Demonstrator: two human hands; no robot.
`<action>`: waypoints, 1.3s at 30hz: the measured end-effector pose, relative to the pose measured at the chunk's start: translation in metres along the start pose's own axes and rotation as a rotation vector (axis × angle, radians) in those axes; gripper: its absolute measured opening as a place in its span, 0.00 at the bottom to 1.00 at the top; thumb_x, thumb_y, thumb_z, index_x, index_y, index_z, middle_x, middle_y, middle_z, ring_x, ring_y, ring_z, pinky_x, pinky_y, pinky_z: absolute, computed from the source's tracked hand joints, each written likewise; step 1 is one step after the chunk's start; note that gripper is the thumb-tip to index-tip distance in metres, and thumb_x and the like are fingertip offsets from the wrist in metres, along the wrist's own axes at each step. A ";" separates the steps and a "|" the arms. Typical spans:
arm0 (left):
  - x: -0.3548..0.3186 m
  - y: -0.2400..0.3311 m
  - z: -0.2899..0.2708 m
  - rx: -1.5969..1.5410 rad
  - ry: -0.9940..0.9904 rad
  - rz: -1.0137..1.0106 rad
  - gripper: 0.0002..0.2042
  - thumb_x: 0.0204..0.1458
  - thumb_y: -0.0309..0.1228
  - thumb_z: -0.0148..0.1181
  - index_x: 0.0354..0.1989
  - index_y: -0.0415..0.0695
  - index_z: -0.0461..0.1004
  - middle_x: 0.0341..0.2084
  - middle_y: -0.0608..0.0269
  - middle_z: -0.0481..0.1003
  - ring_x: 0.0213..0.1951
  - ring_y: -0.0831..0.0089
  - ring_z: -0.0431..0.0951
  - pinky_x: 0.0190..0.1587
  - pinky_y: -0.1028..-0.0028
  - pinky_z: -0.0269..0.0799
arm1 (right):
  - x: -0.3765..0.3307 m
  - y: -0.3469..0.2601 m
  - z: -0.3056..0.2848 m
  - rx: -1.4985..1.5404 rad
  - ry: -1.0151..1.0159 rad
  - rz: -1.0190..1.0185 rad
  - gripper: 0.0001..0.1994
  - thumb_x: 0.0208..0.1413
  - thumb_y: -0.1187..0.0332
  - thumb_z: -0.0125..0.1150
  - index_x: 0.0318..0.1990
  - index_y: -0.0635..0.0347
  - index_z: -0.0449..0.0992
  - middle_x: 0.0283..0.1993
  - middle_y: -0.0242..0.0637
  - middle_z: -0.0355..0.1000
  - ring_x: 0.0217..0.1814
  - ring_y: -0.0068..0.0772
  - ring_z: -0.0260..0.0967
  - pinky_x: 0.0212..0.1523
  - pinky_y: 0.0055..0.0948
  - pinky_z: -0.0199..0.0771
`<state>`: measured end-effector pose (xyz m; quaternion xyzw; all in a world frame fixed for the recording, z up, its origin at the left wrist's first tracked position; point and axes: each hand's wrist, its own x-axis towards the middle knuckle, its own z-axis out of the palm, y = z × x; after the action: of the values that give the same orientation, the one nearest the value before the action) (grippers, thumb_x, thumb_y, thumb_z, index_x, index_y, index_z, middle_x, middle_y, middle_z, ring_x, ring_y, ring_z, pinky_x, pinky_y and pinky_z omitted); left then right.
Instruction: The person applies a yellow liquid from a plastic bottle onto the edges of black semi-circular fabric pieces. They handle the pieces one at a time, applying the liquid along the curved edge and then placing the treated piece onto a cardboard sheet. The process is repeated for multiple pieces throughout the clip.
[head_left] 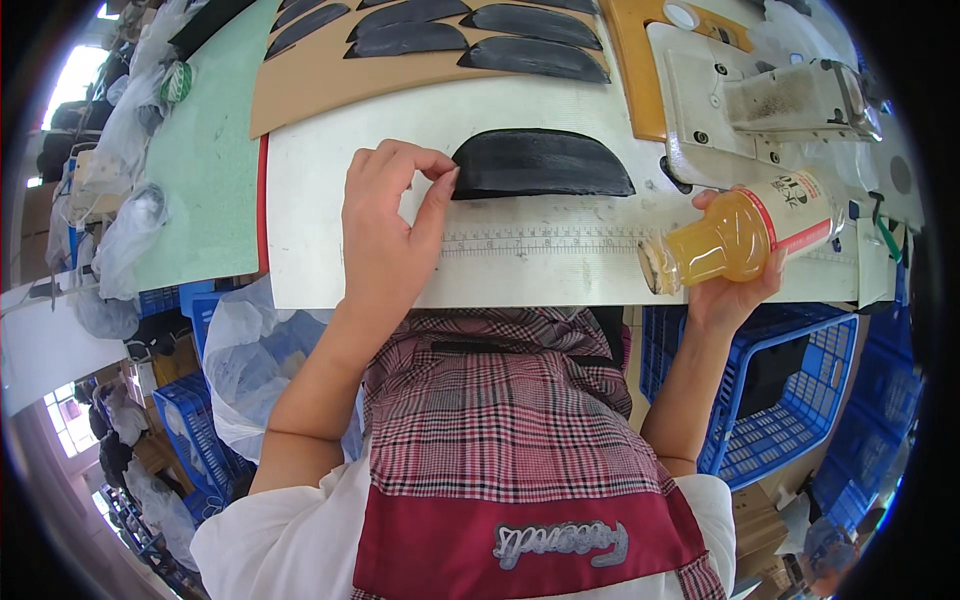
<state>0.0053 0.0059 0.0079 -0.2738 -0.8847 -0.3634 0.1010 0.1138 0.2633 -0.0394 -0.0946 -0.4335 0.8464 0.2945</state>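
Your two hands are well apart, each busy with one thing. Your left hand (392,215) has thumb and forefinger pinched together at the left tip of one black curved piece (540,165), which lies on the white bench (330,255) in front of you, straight edge toward you and rounded edge away. Your right hand (735,297) is wrapped around one clear bottle (742,238) of amber liquid, tipped so its crusted end points left, near the piece but apart from it. Most of that palm is hidden behind the bottle.

Beyond the piece you have one brown cardboard sheet (310,100) bearing at least seven more black pieces (535,58) in rows; the picture's upper edge cuts some off, so you cannot get a full count. One ruler scale (540,242) runs along the bench between you and the piece, and the bottle covers part of it.

To the right, one white machine (700,90) stands beside an orange-yellow board (630,70), limiting the room past your bottle. One round white lid-like thing (682,14) sits at the top. To the left you have a green surface (210,190) with a red edge. Below the bench, a blue crate (780,440) sits at your right and a clear plastic bag (245,370) at your left.
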 end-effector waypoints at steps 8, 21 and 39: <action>0.000 0.004 -0.002 0.004 -0.010 0.037 0.04 0.42 0.21 0.54 0.28 0.40 0.71 0.28 0.63 0.68 0.33 0.70 0.65 0.34 0.77 0.59 | 0.000 -0.002 0.000 -0.001 0.013 0.011 0.34 0.45 0.42 0.49 0.48 0.67 0.62 0.40 0.45 0.67 0.43 0.45 0.65 0.44 0.34 0.65; 0.004 0.016 -0.006 -0.057 0.016 0.027 0.05 0.40 0.23 0.59 0.23 0.38 0.69 0.26 0.65 0.67 0.30 0.73 0.64 0.33 0.77 0.59 | -0.002 -0.002 -0.001 0.023 -0.043 -0.012 0.33 0.47 0.45 0.47 0.49 0.69 0.61 0.43 0.43 0.64 0.44 0.45 0.63 0.43 0.34 0.66; -0.002 0.036 -0.017 0.135 -0.169 0.154 0.04 0.45 0.21 0.53 0.28 0.37 0.66 0.29 0.56 0.73 0.30 0.59 0.72 0.33 0.71 0.67 | -0.004 -0.003 0.004 0.040 -0.017 0.002 0.32 0.47 0.44 0.47 0.47 0.66 0.63 0.38 0.46 0.68 0.42 0.42 0.66 0.44 0.35 0.65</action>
<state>0.0264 0.0140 0.0404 -0.3629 -0.8890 -0.2698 0.0721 0.1166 0.2600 -0.0349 -0.0819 -0.4189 0.8559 0.2919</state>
